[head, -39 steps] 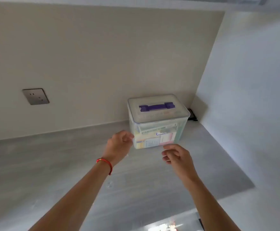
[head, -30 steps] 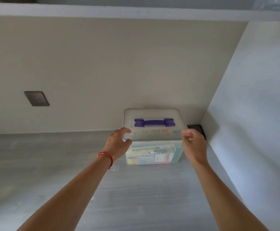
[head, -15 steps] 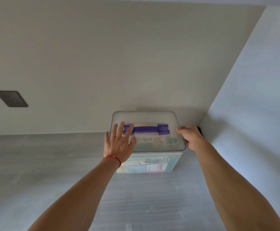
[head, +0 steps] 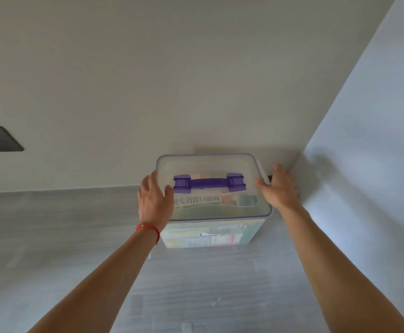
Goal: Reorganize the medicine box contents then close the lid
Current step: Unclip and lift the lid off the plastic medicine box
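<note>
Clear plastic medicine box point(head: 210, 234) with purple carry handle point(head: 209, 183), lid point(head: 210, 164) on, packets showing through. Sits at back right corner of grey bench point(head: 52, 248), near both walls. Handle's long axis runs left-right between the hands. Left hand point(head: 154, 200): fingers straight, resting on lid's left edge. Right hand point(head: 277, 188): fingers relaxed, touching right edge. Both equally near; nothing grasped. Lid likely comes off next.

Soft daylight from the right; slightly blurred, wide-angle bent edges.

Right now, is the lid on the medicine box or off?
On. The lid lies flat over the medicine box; whether its side latches are locked, cannot tell.
</note>
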{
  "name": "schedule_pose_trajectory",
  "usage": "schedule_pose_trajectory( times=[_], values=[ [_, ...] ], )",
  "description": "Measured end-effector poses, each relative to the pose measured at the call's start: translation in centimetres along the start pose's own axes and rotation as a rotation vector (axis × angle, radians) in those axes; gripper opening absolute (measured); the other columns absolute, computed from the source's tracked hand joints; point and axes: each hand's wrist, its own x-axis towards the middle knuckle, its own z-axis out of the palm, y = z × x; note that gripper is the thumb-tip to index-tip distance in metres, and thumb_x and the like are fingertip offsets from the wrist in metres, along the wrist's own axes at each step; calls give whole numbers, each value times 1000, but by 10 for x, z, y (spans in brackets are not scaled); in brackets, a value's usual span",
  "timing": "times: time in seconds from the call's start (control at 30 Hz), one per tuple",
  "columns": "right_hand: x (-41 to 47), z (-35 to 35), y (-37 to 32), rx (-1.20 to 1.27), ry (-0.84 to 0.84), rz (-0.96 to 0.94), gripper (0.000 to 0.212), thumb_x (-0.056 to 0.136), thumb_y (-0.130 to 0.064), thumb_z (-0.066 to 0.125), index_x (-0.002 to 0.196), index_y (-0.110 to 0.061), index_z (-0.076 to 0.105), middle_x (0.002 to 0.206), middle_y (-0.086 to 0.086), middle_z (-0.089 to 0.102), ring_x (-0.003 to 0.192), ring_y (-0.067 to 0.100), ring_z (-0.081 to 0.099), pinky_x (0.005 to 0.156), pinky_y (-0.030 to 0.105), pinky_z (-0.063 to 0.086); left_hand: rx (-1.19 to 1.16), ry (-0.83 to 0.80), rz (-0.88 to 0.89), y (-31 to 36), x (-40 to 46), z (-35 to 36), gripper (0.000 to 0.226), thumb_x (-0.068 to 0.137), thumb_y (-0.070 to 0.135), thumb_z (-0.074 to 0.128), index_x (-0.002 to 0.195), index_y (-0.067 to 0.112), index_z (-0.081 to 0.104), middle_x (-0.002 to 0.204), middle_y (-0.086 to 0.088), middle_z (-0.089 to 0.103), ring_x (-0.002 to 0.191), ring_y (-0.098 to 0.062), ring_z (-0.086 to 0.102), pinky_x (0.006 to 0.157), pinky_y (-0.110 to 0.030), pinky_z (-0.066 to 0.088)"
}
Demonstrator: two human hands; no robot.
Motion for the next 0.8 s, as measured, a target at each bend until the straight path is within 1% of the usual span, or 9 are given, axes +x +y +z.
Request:
schedule_pose_trajectory(
  times=[0.07,0.13,0.23,0.37,0.47,0.53,0.6,0.7,0.8],
  values=[
    [-22,14,-14,-85,156,-283,60,94,-33,67,146,-13,47,145,14,47,136,36,42,110,49,36,-78,-87,-206,-1,15,-2,58,101,36,45,151,9,31,147,-21,46,135,-39,43,108,-45,37],
    [-38,31,-27,-85,145,-440,53,98,-33,61,147,-16,48,149,11,46,141,32,39,116,48,29,-89,-151,-258,0,28,-6,50,100,37,50,137,3,45,130,-21,58,122,-40,55,96,-40,44],
    [-45,47,-34,-267,90,-458,52,104,-44,44,151,-20,41,160,10,32,151,28,24,125,47,15,-252,-192,-403,-3,53,-21,51,87,29,76,121,-4,58,109,-13,59,104,-33,64,94,-43,53],
    [-41,47,-30,-260,70,-434,54,105,-45,37,152,-20,38,165,12,26,154,30,17,126,46,13,-441,-402,-577,-5,65,-39,32,69,13,90,82,0,63,91,-16,66,74,-26,64,76,-40,55],
    [-42,51,-29,-278,75,-442,54,104,-45,37,152,-19,38,164,12,26,153,30,18,126,48,13,-186,-323,-406,-1,69,-45,48,66,28,93,93,-2,67,91,-11,66,83,-27,64,77,-36,50],
    [-42,52,-30,-290,82,-449,55,104,-46,37,151,-18,38,163,13,28,153,31,19,126,49,14,20,-256,-282,-1,67,-46,65,68,45,89,110,-1,68,108,-11,70,101,-30,66,86,-35,51],
    [-42,51,-30,-294,77,-461,54,103,-46,37,150,-20,38,163,13,28,152,32,19,126,50,15,124,-226,-263,2,58,-44,75,74,52,81,125,1,58,126,-17,61,118,-35,58,96,-39,48],
    [-41,53,-28,-329,76,-459,55,101,-46,39,150,-20,37,162,11,29,151,32,20,125,50,14,352,-128,-102,15,43,-28,73,87,38,68,147,16,33,146,-20,32,136,-39,32,106,-50,38],
    [-27,52,-36,-354,77,-421,52,99,-44,46,145,-21,44,157,10,35,146,34,25,117,51,21,424,-136,224,33,28,-5,67,87,13,52,149,35,37,160,-7,26,143,-33,25,113,-52,32]
  ],
)
